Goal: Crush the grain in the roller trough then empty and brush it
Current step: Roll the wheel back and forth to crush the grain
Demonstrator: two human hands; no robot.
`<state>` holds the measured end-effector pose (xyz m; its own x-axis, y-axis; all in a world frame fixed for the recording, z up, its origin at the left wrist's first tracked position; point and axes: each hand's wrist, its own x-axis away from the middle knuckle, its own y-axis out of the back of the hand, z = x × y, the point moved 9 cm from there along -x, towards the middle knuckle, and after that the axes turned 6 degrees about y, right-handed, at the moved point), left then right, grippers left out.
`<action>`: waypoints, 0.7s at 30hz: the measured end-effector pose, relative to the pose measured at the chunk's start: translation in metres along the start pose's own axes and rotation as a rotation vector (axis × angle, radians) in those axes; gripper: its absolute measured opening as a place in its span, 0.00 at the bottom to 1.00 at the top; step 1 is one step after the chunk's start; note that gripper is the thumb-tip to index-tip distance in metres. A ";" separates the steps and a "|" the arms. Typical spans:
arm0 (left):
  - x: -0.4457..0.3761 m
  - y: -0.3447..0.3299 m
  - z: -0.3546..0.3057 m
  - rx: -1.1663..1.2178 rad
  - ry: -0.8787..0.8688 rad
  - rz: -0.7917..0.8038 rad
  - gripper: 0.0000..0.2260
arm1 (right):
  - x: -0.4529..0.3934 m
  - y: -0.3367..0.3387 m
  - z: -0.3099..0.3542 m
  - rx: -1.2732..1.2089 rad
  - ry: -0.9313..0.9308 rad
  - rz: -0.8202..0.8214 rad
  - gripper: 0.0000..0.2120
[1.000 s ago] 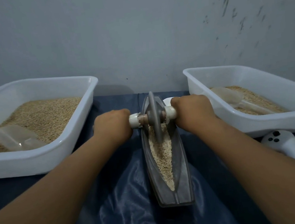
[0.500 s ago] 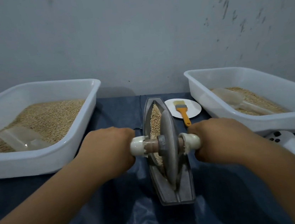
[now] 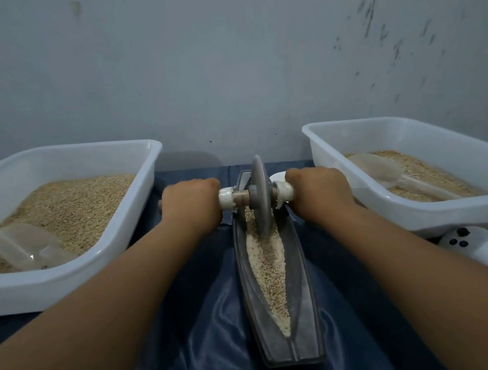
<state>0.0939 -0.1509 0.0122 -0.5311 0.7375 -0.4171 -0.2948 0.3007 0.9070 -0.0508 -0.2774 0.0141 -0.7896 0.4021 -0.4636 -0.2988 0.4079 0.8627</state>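
A grey boat-shaped roller trough (image 3: 307, 297) lies lengthwise on the blue cloth before me, with pale grain (image 3: 268, 271) along its groove. The grey roller wheel (image 3: 261, 196) stands upright at the trough's far end, on an axle with white handle ends. My left hand (image 3: 191, 205) grips the left handle and my right hand (image 3: 317, 191) grips the right handle. Both arms are stretched forward. The brush and most of its small white plate are hidden behind my right hand and the wheel.
A white tub (image 3: 72, 273) of grain with a clear scoop (image 3: 20, 247) stands at the left. A second white tub (image 3: 443, 215) with grain and a clear scoop (image 3: 379, 169) stands at the right. A white controller (image 3: 475, 248) lies near that tub. A grey wall rises behind.
The wheel has rolled from the near half of the trough to its far end, with both hands pushed away from me on the handles. The brush is now hidden.
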 end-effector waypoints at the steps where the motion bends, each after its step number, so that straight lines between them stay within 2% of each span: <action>1: 0.004 0.000 0.000 0.004 -0.004 0.002 0.06 | 0.004 0.002 0.001 0.001 -0.001 0.005 0.13; 5: 0.028 0.006 0.001 0.031 -0.006 0.068 0.06 | 0.020 0.014 0.011 -0.025 -0.007 0.116 0.05; 10: 0.083 0.020 0.006 0.058 -0.025 0.200 0.06 | 0.066 0.038 0.030 -0.068 0.064 0.334 0.08; 16: 0.111 0.039 0.013 0.035 -0.051 0.289 0.09 | 0.095 0.064 0.036 -0.141 0.139 0.488 0.08; 18: 0.105 0.036 0.011 0.029 -0.041 0.258 0.10 | 0.090 0.054 0.033 -0.139 0.106 0.493 0.07; 21: 0.081 0.029 0.006 0.028 -0.036 0.097 0.11 | 0.065 0.032 0.022 -0.097 0.008 0.345 0.06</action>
<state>0.0469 -0.0793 0.0051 -0.5273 0.7848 -0.3256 -0.2207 0.2435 0.9445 -0.0996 -0.2203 0.0074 -0.8569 0.4960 -0.1403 -0.0630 0.1695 0.9835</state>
